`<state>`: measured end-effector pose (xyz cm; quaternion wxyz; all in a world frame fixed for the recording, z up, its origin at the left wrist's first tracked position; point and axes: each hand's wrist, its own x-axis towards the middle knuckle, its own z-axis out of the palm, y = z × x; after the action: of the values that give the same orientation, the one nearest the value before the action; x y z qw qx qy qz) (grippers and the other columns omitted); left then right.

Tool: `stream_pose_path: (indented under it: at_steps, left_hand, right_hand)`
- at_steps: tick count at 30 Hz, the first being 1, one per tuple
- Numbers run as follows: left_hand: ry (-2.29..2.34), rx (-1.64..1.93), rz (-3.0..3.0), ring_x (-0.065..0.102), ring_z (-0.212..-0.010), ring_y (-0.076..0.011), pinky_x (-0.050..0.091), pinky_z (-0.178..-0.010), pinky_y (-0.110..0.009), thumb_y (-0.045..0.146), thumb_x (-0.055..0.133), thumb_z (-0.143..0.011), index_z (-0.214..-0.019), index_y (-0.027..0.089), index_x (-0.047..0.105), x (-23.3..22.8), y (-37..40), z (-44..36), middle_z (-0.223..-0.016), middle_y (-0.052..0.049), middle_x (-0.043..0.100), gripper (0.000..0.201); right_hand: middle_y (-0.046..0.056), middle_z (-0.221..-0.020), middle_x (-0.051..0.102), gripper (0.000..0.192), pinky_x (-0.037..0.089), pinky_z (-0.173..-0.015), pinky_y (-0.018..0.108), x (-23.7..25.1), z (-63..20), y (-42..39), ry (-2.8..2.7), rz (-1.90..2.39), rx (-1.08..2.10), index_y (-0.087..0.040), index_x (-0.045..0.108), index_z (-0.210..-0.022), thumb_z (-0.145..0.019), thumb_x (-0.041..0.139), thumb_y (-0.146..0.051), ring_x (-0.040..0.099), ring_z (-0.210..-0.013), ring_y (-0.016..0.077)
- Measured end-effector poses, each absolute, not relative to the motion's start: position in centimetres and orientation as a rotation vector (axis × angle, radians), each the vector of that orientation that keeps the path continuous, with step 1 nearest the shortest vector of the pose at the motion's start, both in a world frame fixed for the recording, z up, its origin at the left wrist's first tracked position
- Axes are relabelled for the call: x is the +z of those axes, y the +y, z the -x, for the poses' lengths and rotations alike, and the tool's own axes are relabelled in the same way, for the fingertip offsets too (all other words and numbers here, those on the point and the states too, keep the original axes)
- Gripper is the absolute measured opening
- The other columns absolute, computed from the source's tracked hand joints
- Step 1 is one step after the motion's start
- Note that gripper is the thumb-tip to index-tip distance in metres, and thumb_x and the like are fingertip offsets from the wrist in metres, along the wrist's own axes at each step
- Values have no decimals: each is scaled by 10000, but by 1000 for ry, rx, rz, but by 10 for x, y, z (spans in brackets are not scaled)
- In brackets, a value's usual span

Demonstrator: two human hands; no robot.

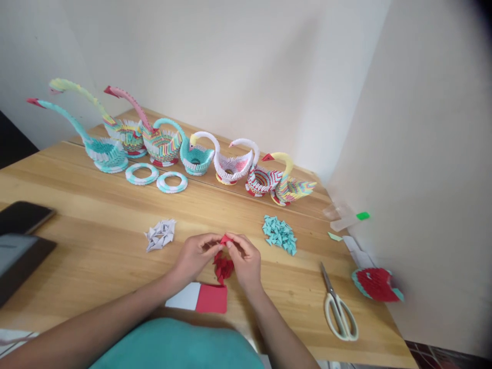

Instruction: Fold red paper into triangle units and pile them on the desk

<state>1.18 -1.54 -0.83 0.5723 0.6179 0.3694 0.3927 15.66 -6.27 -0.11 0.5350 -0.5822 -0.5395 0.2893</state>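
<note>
**Ana:** Folding looks like the step in hand: the left hand [196,254] and the right hand [243,257] meet over the small red folded paper piece [226,239], fingertips pinched shut on it from either side, just above the pile of red folded paper pieces [223,267].

**Ben:** So both hands are closed on that one piece?

**Ana:** Yes, each grips an edge of it. The piece is held a little off the wooden surface [96,205], directly over the red pile.

**Ben:** What would make the fold come out well?

**Ana:** I'd say keep the grip at the tips, line the edges up before pressing, and crease firmly along one line. The paper looks thin and light, so a loose pinch could let it slip.

**Ben:** And what lies around the pile?

**Ana:** Just nearer the person than the pile lies a flat red paper square [211,299], with a white sheet [184,296] touching its left edge. Left of the pile, apart from it, sits a heap of white folded paper pieces [160,234]; right of it a heap of teal folded paper pieces [280,234]. Well to the right lie white-handled scissors [339,310]. Far behind the pile stands a row of paper swans [196,154].

**Ben:** Any risk?

**Ana:** Probably only elbows sweeping the loose heaps.
</note>
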Motion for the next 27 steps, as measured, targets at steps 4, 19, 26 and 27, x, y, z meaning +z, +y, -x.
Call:
stream_pose_path:
  at_steps: [4, 19, 26, 27]
  left_hand:
    - [874, 960, -1444, 703, -780, -187, 550, -716, -265, 222, 605, -810, -909, 175, 741, -8, -14, -11, -872, -37, 773, 175]
    - [854, 1015, -1622, 675, -735, -183, 492, -681, -244, 256, 624, -848, -823, 181, 756, -14, -12, -8, -803, -36, 762, 154]
    - [856, 1051, -1587, 677, -760, -174, 496, -691, -237, 223, 582, -856, -863, 176, 745, -13, -12, -7, -842, -39, 759, 170]
    - [856, 1055, -1588, 678, -762, -175, 498, -693, -238, 216, 580, -851, -860, 173, 742, -13, -12, -7, -840, -41, 758, 168]
  right_hand:
    - [59, -901, 723, 210, 525, -766, 296, 1, -156, -64, -1335, 1350, 681, -230, 748, -1012, -892, 576, -228, 671, -852, 183]
    - [36, -852, 738, 264, 550, -767, 299, -8, -156, -65, -1359, 1492, 541, -203, 707, -1067, -812, 638, -204, 686, -769, 177]
    - [16, -790, 738, 249, 547, -756, 281, -3, -150, -67, -1341, 1477, 656, -199, 686, -1042, -794, 668, -218, 691, -727, 167]
    - [11, -775, 735, 245, 546, -746, 280, -3, -149, -67, -1327, 1469, 681, -200, 685, -1035, -790, 670, -220, 688, -717, 165]
